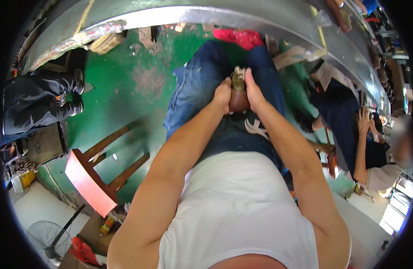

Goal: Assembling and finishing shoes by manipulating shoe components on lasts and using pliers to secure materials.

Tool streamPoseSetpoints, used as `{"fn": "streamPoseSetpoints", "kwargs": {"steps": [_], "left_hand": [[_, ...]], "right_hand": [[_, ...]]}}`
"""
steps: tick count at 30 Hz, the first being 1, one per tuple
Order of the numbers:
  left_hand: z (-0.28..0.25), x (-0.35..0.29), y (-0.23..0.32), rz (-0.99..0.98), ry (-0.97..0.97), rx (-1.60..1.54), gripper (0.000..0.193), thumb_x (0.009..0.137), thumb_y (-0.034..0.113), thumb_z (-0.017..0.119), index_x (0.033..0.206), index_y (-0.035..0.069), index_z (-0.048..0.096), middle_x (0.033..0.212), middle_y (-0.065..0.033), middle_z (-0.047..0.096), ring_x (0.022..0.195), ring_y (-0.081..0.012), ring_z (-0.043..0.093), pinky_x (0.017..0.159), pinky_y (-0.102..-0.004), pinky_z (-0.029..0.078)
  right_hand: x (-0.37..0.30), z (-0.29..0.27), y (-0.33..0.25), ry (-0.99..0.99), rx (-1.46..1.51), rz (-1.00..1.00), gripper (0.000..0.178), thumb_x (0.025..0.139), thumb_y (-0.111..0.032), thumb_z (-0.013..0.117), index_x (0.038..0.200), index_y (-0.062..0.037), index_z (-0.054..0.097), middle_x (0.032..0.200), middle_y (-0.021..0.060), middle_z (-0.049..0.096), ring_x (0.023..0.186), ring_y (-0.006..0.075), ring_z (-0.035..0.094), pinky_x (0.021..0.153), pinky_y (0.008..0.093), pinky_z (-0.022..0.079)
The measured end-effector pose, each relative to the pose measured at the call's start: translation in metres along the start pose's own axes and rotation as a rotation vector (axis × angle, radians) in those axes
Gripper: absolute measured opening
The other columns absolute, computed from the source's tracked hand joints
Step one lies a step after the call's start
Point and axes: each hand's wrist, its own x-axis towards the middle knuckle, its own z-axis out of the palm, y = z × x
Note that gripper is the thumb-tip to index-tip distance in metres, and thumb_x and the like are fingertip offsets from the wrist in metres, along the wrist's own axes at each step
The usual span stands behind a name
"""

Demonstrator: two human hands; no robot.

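Between my knees, my left hand (pixel 222 95) and my right hand (pixel 255 92) grip opposite sides of what looks like a brown leather shoe (pixel 238 102). Its rounded brown end points toward me. The far part is olive green, perhaps a shoe last, with a pale, uneven bit at its tip. My thumbs lie along its sides, and the other fingers are mostly hidden underneath. On my dark lap, close to my right wrist, rests a pale metal tool (pixel 255 128) with curved arms, like pincers.
A long metal-edged workbench (pixel 170 17) runs across the far side. To my left stands a wooden stool (pixel 92 181) on the green floor; a fan (pixel 49 237) is behind it. One person sits at right, hands (pixel 363 121) raised; another person's legs (pixel 40 103) show at left.
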Motion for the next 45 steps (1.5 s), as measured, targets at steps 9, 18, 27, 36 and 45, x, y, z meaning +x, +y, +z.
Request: {"fn": "streamPoseSetpoints", "kwargs": {"steps": [9, 18, 27, 36, 45], "left_hand": [[0.048, -0.126, 0.026, 0.403, -0.299, -0.077, 0.074, 0.098, 0.026, 0.064, 0.155, 0.004, 0.022, 0.144, -0.0139, 0.049, 0.127, -0.0279, 0.054, 0.11, -0.0452, 0.042], [0.111, -0.18, 0.063, 0.762, -0.36, 0.14, 0.081, 0.092, 0.021, 0.071, 0.155, 0.001, 0.023, 0.146, -0.0172, 0.046, 0.133, -0.0292, 0.05, 0.11, -0.0444, 0.043], [0.179, -0.096, 0.255, 0.888, -0.079, 0.275, 0.043, 0.102, 0.028, 0.051, 0.137, 0.001, 0.052, 0.128, -0.0133, 0.064, 0.114, -0.0244, 0.064, 0.101, -0.0386, 0.052], [0.191, 0.077, 0.498, 0.878, 0.412, 1.261, 0.073, 0.097, 0.062, 0.048, 0.142, 0.005, 0.048, 0.145, -0.0184, 0.051, 0.136, -0.0335, 0.046, 0.111, -0.0424, 0.037], [0.232, 0.145, 0.481, 1.537, 0.946, 2.276, 0.07, 0.088, 0.043, 0.069, 0.145, 0.009, 0.046, 0.163, -0.024, 0.01, 0.149, -0.0497, 0.003, 0.118, -0.0631, 0.011]], "right_hand": [[-0.12, 0.052, -0.06, -0.342, -0.267, -0.71, 0.09, 0.098, -0.063, 0.043, 0.156, 0.002, 0.018, 0.162, 0.015, 0.021, 0.152, 0.0252, 0.015, 0.123, 0.0393, 0.012], [-0.17, 0.019, -0.059, -0.256, -0.722, -0.788, 0.06, 0.094, -0.023, 0.068, 0.143, 0.0019, 0.043, 0.15, 0.0192, 0.042, 0.138, 0.0299, 0.044, 0.107, 0.0425, 0.042], [-0.126, -0.027, -0.159, -0.08, -0.843, -0.837, 0.04, 0.092, -0.017, 0.069, 0.127, -0.0002, 0.058, 0.139, 0.0165, 0.053, 0.117, 0.0294, 0.06, 0.091, 0.0369, 0.054], [-0.06, -0.173, -0.312, 0.62, -0.995, -1.058, 0.028, 0.091, -0.008, 0.065, 0.117, 0.0007, 0.062, 0.132, 0.0172, 0.06, 0.116, 0.0274, 0.06, 0.092, 0.032, 0.048], [0.037, -0.357, -0.356, 1.313, -0.862, -0.941, 0.033, 0.1, -0.023, 0.056, 0.117, 0.0043, 0.062, 0.131, 0.0196, 0.061, 0.116, 0.0324, 0.061, 0.101, 0.0371, 0.046]]}}
